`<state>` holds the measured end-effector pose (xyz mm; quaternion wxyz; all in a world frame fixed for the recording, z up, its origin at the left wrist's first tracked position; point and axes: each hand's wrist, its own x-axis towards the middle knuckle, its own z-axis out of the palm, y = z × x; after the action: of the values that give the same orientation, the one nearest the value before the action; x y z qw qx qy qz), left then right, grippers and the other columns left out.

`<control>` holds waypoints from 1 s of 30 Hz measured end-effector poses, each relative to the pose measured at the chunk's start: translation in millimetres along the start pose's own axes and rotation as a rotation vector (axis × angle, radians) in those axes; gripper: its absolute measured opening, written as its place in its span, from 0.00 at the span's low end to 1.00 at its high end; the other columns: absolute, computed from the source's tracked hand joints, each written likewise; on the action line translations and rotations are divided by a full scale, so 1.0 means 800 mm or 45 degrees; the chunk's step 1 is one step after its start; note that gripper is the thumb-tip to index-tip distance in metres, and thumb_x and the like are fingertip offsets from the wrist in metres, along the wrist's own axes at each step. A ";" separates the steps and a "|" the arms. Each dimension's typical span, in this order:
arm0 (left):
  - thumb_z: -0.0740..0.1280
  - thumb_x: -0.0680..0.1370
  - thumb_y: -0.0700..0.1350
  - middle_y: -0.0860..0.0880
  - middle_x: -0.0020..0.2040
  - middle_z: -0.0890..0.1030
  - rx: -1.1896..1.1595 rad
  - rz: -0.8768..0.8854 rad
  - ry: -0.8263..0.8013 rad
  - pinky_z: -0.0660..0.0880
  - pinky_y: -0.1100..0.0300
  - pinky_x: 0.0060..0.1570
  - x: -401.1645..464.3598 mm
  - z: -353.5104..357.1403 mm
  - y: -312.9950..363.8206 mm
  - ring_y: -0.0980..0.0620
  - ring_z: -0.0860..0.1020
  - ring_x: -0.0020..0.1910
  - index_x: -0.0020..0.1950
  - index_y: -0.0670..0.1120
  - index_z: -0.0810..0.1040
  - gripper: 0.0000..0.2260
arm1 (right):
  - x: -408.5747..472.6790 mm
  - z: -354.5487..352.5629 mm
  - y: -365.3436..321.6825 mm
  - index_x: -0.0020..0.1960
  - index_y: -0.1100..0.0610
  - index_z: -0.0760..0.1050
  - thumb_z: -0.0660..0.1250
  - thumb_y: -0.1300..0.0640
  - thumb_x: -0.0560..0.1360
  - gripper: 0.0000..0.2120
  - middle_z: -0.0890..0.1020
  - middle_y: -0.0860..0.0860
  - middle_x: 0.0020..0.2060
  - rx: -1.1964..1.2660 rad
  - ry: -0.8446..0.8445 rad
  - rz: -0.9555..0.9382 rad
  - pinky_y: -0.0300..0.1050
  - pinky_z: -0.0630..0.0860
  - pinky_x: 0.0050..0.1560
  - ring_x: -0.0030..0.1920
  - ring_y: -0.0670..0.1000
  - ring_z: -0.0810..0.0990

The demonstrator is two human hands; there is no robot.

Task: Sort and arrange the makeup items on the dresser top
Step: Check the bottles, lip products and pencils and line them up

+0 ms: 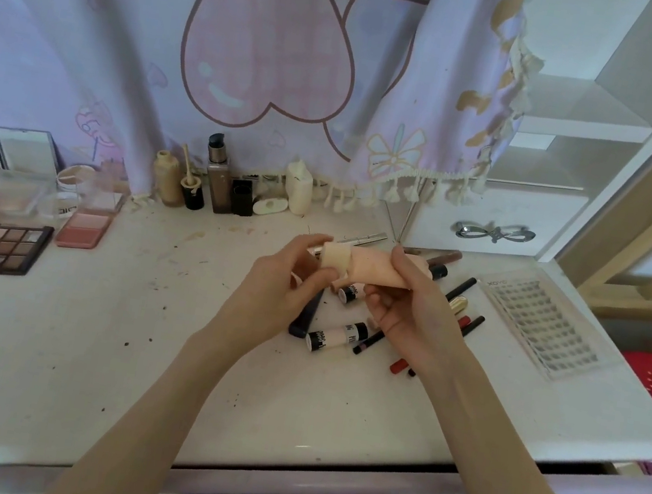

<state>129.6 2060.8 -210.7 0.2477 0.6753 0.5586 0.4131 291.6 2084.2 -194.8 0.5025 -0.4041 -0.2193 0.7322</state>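
Both hands are holding a pink tube (pixel 375 274) above the dresser top (pixel 133 323), the right hand (pixel 407 315) curling round its body while the left hand (pixel 288 283) is pinching its pale cap (pixel 335 257), probably closing it before sorting it behind the loose pencils (pixel 469 329).

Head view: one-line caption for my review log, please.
Both hands, left hand and right hand, hold a pink squeeze tube above scattered makeup on the white dresser top.

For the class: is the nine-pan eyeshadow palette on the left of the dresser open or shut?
Open. The eyeshadow palette lies flat on the dresser top with all nine brown and beige pans showing, no lid over them.
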 end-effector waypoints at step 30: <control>0.63 0.77 0.50 0.50 0.45 0.80 -0.156 -0.394 0.407 0.76 0.50 0.51 0.033 -0.016 -0.025 0.49 0.78 0.46 0.58 0.53 0.74 0.10 | 0.047 0.008 -0.030 0.56 0.64 0.72 0.67 0.63 0.74 0.12 0.79 0.58 0.50 -0.354 -0.005 -0.044 0.43 0.82 0.40 0.48 0.53 0.81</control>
<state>108.7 2089.5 -212.6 0.2571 0.4910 0.6615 0.5052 293.4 2128.4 -187.1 0.4540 -0.4643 -0.3266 0.6868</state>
